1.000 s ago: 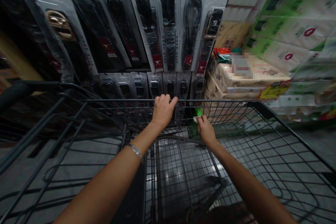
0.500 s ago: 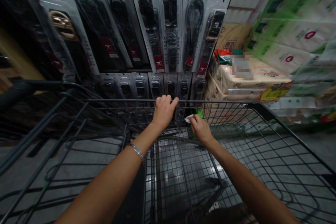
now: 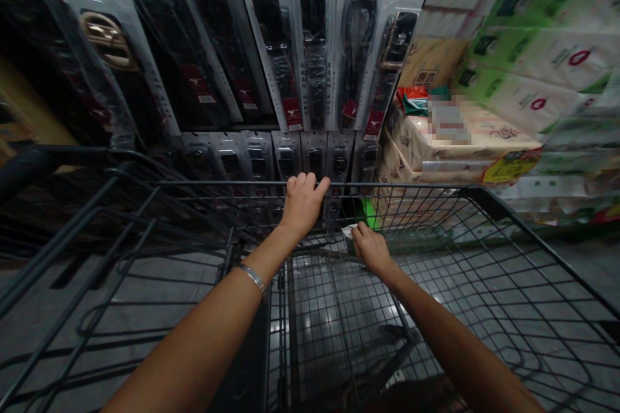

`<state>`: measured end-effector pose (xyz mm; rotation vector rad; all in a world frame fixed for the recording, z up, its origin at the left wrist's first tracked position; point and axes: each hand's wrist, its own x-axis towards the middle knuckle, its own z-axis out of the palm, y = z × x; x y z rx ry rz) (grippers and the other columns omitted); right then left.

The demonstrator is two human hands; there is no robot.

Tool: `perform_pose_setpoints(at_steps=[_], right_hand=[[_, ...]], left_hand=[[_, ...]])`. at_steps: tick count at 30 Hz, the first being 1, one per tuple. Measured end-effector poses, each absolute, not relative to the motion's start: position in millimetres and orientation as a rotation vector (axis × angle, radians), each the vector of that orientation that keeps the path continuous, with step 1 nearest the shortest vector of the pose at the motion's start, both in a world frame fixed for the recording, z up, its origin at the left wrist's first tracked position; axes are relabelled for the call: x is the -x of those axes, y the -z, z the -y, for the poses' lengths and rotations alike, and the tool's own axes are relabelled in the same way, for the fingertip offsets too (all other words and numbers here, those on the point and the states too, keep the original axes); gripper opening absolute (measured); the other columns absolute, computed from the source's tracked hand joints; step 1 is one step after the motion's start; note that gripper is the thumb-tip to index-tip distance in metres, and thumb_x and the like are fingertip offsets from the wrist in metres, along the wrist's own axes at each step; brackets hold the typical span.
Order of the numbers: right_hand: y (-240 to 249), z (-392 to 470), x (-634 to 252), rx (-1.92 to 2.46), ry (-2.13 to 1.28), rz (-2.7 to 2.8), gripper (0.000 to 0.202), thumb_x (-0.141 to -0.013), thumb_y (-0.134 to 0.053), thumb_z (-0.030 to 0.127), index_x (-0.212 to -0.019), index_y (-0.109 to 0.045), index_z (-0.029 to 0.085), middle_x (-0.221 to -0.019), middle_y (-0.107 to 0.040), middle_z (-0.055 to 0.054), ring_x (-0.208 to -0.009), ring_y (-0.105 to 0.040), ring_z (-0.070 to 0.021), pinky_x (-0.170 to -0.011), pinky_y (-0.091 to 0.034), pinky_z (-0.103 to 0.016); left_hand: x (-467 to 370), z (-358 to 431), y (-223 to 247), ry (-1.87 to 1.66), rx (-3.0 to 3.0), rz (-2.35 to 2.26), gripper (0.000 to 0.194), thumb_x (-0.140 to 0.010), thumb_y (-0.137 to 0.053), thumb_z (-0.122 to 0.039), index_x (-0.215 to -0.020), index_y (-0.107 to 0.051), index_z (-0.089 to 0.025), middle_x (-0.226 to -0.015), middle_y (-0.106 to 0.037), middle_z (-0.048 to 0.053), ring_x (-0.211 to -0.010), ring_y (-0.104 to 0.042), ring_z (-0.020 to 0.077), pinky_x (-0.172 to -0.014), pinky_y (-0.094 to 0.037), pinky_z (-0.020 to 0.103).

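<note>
My left hand (image 3: 304, 205) is closed over the upper side rail of a dark wire shopping cart (image 3: 411, 186), its fingers curled on top of the bar. A silver bracelet (image 3: 252, 276) circles that wrist. To the right and slightly lower, my right hand (image 3: 372, 246) is pinched on a small white piece of what looks like tissue or paper (image 3: 349, 231). It is held inside the basket, below the rail and apart from it. Through the mesh of the cart's bottom the grey floor shows.
Beyond the rail hang packaged belts (image 3: 312, 26) in two rows on hooks. Stacked tissue packs in beige wrapping (image 3: 450, 155) stand to the right, with a yellow label (image 3: 511, 166). Green and white packs (image 3: 537, 51) rise behind them. The cart's dark handle (image 3: 29, 171) lies at the left.
My right hand has dropped slightly within the basket, still pinching the white piece. My left hand stays on the rail. The shelves sit slightly higher in the view.
</note>
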<state>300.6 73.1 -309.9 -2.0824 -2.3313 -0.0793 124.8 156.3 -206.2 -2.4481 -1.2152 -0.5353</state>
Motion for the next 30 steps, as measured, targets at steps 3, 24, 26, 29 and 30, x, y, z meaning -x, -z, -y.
perform_pose_setpoints(at_steps=[3,24,26,29,30], right_hand=[[294.8,-81.2,-293.2,1.944,0.244,2.305,0.021,-0.089,-0.042,0.016,-0.101,-0.060,0.016,-0.098,-0.058,-0.009,-0.083,-0.057,-0.0165,-0.063,-0.040,-0.024],[303.8,-90.6,-291.7,2.085,0.318,2.228,0.026,-0.093,-0.036,0.015,-0.104,-0.059,0.014,-0.097,-0.058,-0.011,-0.076,-0.059,-0.0146,-0.060,-0.039,-0.024],[303.2,-86.2,-290.4,2.123,0.251,2.223,0.025,-0.092,-0.038,0.015,-0.103,-0.060,0.014,-0.099,-0.058,-0.011,-0.077,-0.059,-0.0150,-0.061,-0.040,-0.024],[305.2,-77.5,-286.4,2.086,0.171,2.323,0.020,-0.088,-0.043,0.012,-0.093,-0.062,0.014,-0.094,-0.059,-0.010,-0.078,-0.058,-0.0160,-0.063,-0.041,-0.025],[305.4,-75.5,-284.2,2.025,0.167,2.380,0.019,-0.087,-0.044,0.011,-0.090,-0.062,0.014,-0.092,-0.060,-0.009,-0.078,-0.058,-0.0162,-0.065,-0.041,-0.026]], left_hand=[[-124.8,-156.3,206.8,0.555,2.441,1.210,0.029,-0.084,-0.043,-0.015,-0.111,-0.051,-0.019,-0.089,-0.049,0.009,-0.089,-0.044,0.0259,-0.077,-0.035,0.038],[-125.2,-154.9,206.0,0.571,2.445,1.219,0.031,-0.082,-0.044,-0.014,-0.111,-0.052,-0.020,-0.089,-0.049,0.009,-0.088,-0.043,0.0258,-0.078,-0.035,0.038],[-125.1,-154.6,205.8,0.583,2.439,1.215,0.030,-0.082,-0.044,-0.014,-0.110,-0.052,-0.019,-0.089,-0.049,0.009,-0.088,-0.043,0.0257,-0.077,-0.035,0.038],[-125.1,-154.2,205.6,0.589,2.438,1.213,0.029,-0.082,-0.044,-0.013,-0.110,-0.052,-0.019,-0.088,-0.050,0.009,-0.087,-0.043,0.0257,-0.076,-0.035,0.038],[-125.2,-154.1,205.7,0.589,2.441,1.215,0.029,-0.083,-0.044,-0.014,-0.110,-0.052,-0.019,-0.088,-0.050,0.009,-0.087,-0.043,0.0257,-0.076,-0.035,0.038]])
